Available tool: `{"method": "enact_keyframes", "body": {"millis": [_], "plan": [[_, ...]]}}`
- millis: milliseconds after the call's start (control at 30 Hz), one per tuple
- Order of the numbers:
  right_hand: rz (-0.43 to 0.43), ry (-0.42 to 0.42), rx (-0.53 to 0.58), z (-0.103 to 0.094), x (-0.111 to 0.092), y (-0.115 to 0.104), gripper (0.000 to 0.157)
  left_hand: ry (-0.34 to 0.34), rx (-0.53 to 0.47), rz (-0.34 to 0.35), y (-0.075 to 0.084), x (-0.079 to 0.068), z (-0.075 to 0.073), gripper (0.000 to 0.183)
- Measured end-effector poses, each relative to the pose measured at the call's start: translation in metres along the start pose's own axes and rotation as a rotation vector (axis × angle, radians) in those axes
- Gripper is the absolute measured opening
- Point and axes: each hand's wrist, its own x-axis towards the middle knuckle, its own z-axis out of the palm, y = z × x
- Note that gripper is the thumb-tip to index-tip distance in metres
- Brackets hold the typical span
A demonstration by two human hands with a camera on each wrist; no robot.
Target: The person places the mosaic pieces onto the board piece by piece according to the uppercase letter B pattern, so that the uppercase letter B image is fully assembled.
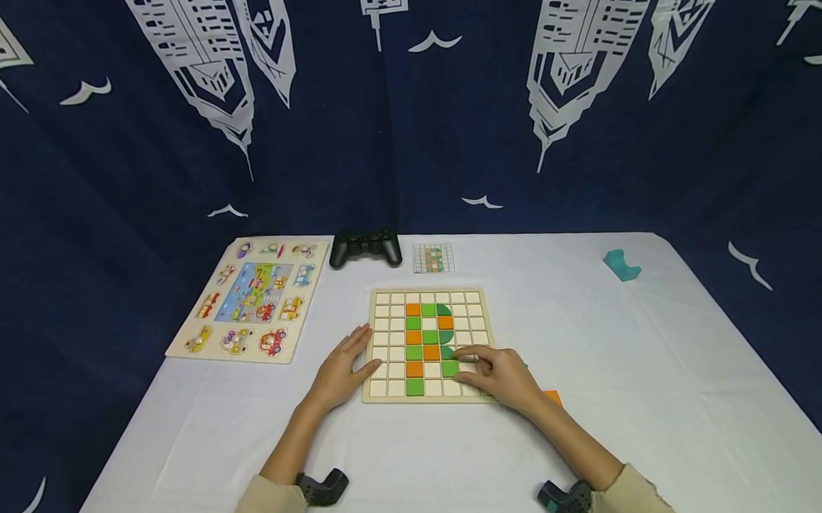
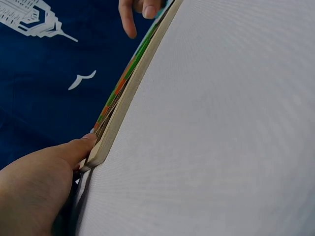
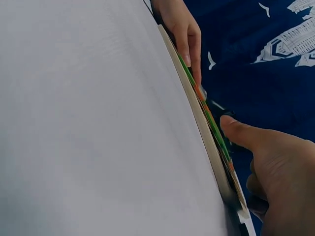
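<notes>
A wooden grid board (image 1: 389, 398) lies on the white table, holding orange and green squares and teal rounded pieces in its middle columns. At its left edge rests my left hand (image 1: 339, 372), fingers extended, thumb on the rim. Over the lower right part of the board is my right hand (image 1: 500, 374). Its index fingertip touches a teal rounded piece (image 1: 446, 352), and its thumb lies close to a green square (image 1: 450, 368) below. Index and thumb stand apart in the right wrist view, where the right hand (image 3: 280, 167) shows nothing pinched between them.
An orange piece (image 1: 553, 396) peeks out beside my right wrist. Behind the board lie a small pattern card (image 1: 434, 258) and a black game controller (image 1: 365, 249). A picture puzzle board (image 1: 249, 300) is at the left, a teal curved block (image 1: 620, 266) at the far right.
</notes>
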Motion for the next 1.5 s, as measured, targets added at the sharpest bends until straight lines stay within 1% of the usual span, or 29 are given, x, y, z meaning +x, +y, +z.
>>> {"method": "enact_keyframes", "body": {"millis": [67,167,367,467,567,867,1033,1133,1233,1367,1500], "plan": [[0.019,0.009,0.006,-0.007,-0.004,0.001,0.034,0.000,0.000,-0.002,0.000,0.000,0.000,0.064],[0.053,0.038,-0.018,-0.021,-0.014,0.008,0.034,0.000,-0.001,-0.001,0.000,0.000,0.000,0.063],[0.097,0.114,-0.140,-0.046,-0.036,0.032,0.034,0.002,0.004,-0.001,0.000,0.000,-0.001,0.063],[0.106,0.120,-0.183,-0.052,-0.043,0.041,0.033,0.003,0.000,-0.002,0.000,-0.001,-0.002,0.063],[0.109,0.108,-0.210,-0.054,-0.045,0.046,0.032,0.007,-0.003,0.001,0.000,-0.001,-0.003,0.063],[0.078,0.088,-0.204,-0.052,-0.040,0.052,0.021,0.005,-0.008,0.003,-0.001,-0.001,-0.002,0.063],[0.054,0.079,-0.140,-0.050,-0.039,0.050,0.021,0.004,0.002,0.003,-0.001,-0.001,-0.002,0.063],[0.017,0.068,-0.079,-0.046,-0.036,0.042,0.022,-0.002,0.002,-0.002,-0.002,-0.001,-0.002,0.063],[-0.045,0.045,-0.038,-0.037,-0.029,0.028,0.023,-0.008,0.001,-0.013,-0.001,-0.001,-0.002,0.063],[-0.104,-0.025,-0.004,-0.020,-0.019,0.009,0.023,-0.006,-0.002,-0.011,-0.001,-0.001,-0.002,0.063],[-0.133,-0.102,0.012,-0.006,-0.011,-0.001,0.022,-0.005,-0.003,-0.006,-0.001,0.000,-0.001,0.064]]}}
